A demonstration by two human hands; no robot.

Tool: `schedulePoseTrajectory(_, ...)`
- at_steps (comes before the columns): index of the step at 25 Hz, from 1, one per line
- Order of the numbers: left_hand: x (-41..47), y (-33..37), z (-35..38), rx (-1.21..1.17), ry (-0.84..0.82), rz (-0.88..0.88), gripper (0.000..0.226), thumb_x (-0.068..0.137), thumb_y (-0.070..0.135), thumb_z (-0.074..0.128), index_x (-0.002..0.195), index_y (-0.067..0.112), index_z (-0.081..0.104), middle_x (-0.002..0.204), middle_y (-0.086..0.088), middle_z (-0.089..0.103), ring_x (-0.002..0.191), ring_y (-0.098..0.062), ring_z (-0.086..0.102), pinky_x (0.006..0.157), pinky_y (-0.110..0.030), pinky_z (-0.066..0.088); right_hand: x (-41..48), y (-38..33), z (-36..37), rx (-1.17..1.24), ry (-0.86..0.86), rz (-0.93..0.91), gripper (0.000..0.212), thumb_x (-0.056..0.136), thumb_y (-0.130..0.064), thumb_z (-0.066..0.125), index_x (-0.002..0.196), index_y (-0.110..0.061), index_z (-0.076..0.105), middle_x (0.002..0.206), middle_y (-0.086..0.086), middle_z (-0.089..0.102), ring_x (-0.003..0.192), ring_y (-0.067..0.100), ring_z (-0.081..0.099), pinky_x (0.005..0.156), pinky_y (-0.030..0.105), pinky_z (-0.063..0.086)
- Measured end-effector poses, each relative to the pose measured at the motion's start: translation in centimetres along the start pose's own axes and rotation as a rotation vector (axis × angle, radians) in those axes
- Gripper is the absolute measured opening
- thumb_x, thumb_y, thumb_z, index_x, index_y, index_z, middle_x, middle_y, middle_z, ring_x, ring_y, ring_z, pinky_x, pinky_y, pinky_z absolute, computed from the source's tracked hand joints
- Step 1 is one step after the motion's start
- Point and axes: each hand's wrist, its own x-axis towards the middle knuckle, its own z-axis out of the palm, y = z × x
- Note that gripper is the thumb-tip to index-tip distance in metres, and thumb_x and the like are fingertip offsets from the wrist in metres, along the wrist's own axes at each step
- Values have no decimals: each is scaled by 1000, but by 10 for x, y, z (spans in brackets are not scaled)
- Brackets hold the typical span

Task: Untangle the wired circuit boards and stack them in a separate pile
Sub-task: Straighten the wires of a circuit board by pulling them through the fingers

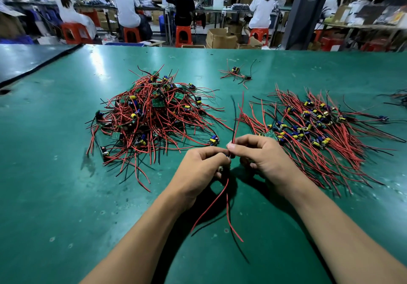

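A tangled heap of small circuit boards with red and black wires lies left of centre on the green table. To the right, a combed pile of boards is spread with wires running the same way. Between the two piles, near the front, my left hand grips one small wired board, mostly hidden in its curled fingers. That board's red and black wires hang down toward me. My right hand pinches its other wires, which stick up and away.
A small separate bunch of wired boards lies further back at centre. More wires show at the right edge. A black seam crosses the table's far left. Beyond the table, people sit on red stools at other benches.
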Motion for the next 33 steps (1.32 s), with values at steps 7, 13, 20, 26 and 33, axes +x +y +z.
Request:
schedulePoseTrajectory(7, -3, -1, 3, 37, 18, 4, 19, 84, 5, 62, 71, 12, 75, 64, -5, 65, 54, -17, 57, 54, -25, 48, 4, 7, -6, 97, -176, 140, 26, 68, -27, 79, 92, -17, 80, 94, 11, 72, 94, 31, 51, 84, 42, 41)
schedulePoseTrajectory(13, -3, 0, 3, 138, 34, 9, 19, 85, 8, 66, 69, 14, 72, 66, -8, 66, 61, -21, 56, 60, -30, 45, 3, 8, -4, 105, -107, 141, 20, 72, -31, 81, 86, -18, 78, 70, -1, 63, 51, 7, 49, 46, 18, 37)
schedulePoseTrajectory(20, -6, 4, 0, 195, -77, -2, 19, 83, 5, 65, 67, 14, 70, 64, -4, 64, 55, -12, 54, 50, -20, 43, 15, 16, -4, 236, 249, 85, 13, 83, -26, 79, 76, -22, 69, 49, 0, 45, 37, 11, 34, 45, 16, 22)
schedulePoseTrajectory(26, -6, 5, -3, 181, -88, -9, 22, 83, 5, 65, 65, 16, 71, 64, -2, 65, 56, -13, 54, 54, -24, 42, 20, 16, -8, 242, 355, -110, 14, 83, -9, 77, 80, -19, 68, 56, -7, 55, 40, 6, 44, 38, 18, 36)
schedulePoseTrajectory(33, -8, 6, -4, 92, -96, -47, 8, 68, 17, 65, 61, 15, 69, 59, -7, 65, 47, -18, 57, 54, -27, 42, 14, 15, -16, -308, 544, -285, 32, 75, -32, 86, 72, -19, 56, 52, -5, 58, 37, 14, 59, 37, 20, 41)
